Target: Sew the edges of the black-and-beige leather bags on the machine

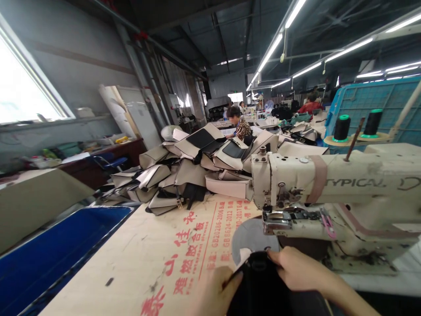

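Note:
A black bag piece (259,281) is held up at the bottom of the view, its upper end close to a round grey disc (251,232) on the board. My left hand (219,285) pinches its left edge and is partly blurred. From the right, my right hand (296,267) grips the upper right edge, fingertips near the top. The lower part of the piece runs out of the frame. Just beyond my right hand stands a cream sewing machine (329,180). Its arm bed (296,226) lies above and apart from the black piece, with pink clips on it.
A heap of beige and black bags (194,162) fills the far side of the printed plywood board (138,259). A blue bin (66,245) stands at left. Black thread spools (341,128) top the machine, before a blue crate (378,105). A co-worker (241,125) sits beyond the heap.

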Demonstrator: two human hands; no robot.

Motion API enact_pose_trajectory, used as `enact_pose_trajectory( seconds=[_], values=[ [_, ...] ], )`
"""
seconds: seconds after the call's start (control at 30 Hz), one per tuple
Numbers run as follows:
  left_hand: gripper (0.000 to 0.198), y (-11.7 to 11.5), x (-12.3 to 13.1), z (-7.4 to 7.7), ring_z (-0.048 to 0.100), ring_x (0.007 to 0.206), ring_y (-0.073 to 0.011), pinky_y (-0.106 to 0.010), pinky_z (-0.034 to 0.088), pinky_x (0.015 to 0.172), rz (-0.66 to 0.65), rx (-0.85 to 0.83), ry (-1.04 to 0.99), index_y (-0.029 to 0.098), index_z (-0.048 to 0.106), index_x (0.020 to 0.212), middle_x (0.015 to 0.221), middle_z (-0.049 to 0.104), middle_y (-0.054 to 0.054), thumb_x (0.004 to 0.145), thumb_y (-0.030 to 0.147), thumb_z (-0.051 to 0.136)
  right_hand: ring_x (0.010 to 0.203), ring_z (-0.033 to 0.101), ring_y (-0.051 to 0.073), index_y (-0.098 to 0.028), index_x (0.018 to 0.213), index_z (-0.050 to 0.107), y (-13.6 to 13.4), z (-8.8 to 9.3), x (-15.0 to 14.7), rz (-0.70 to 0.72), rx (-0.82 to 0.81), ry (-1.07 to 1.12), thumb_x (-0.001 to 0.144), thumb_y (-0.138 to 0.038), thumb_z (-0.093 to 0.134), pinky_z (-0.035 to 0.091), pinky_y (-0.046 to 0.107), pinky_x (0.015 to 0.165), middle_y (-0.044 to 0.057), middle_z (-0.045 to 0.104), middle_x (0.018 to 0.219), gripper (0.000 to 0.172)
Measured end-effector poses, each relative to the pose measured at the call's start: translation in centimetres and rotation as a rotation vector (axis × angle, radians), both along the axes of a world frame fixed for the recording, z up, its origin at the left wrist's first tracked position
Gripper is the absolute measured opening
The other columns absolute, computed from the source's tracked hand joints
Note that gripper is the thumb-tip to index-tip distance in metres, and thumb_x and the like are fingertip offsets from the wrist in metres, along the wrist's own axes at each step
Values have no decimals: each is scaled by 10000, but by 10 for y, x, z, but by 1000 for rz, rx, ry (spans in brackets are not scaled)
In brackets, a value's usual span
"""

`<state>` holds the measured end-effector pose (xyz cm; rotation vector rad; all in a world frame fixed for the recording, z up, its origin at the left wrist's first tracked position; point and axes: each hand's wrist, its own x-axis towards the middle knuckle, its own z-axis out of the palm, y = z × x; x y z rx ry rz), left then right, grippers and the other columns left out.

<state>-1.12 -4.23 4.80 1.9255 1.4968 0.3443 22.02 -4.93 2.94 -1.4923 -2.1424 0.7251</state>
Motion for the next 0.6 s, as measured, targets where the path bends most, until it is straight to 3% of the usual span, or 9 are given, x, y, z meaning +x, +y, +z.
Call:
enact_pose_trajectory(
  seconds=[0.1,0.2,0.3,0.37,0.5,0.6],
  values=[
    [118,16,17,-25,541,652,-116,-186,408,570,34,132,-114,181,581,813,739,594,13,742,265,537,706,631,179,-213,835,658,16,-21,3,22,-62,-21,705,-107,471,413,189,608,35,673,736,252],
    [335,27,30,-30,579,856,-150,-230,457,741,-72,244,-182,253,551,1079,995,619,-16,745,227,560,735,624,170,-230,916,636,21,-40,0,-57,86,-2,758,-160,477,439,208,640,33,664,831,234],
    [288,38,32,-27,593,876,-157,-250,459,794,-197,320,-138,249,576,1092,994,640,-36,819,242,487,887,594,179,-202,1018,596,22,-52,0,-94,369,76,816,-190,437,466,257,763,66,623,1004,257],
    [283,45,29,-24,600,876,-143,-228,461,791,-300,318,-134,241,576,1101,999,646,-34,851,226,444,987,553,182,-178,1049,573,24,-57,2,-20,486,135,848,-193,411,448,293,860,75,602,1061,258],
    [250,57,23,-13,593,880,-112,-189,449,797,-483,278,-162,248,593,1063,961,648,-8,869,227,438,1040,513,159,-180,1133,500,29,-54,8,160,443,181,875,-194,407,423,293,922,59,579,1091,275],
    [222,59,26,-7,576,906,-121,-204,449,812,-478,275,-182,245,607,1031,978,617,-18,844,275,490,1040,499,156,-189,1160,457,30,-48,11,186,380,168,885,-180,379,425,292,913,64,547,1111,287]
  ],
)
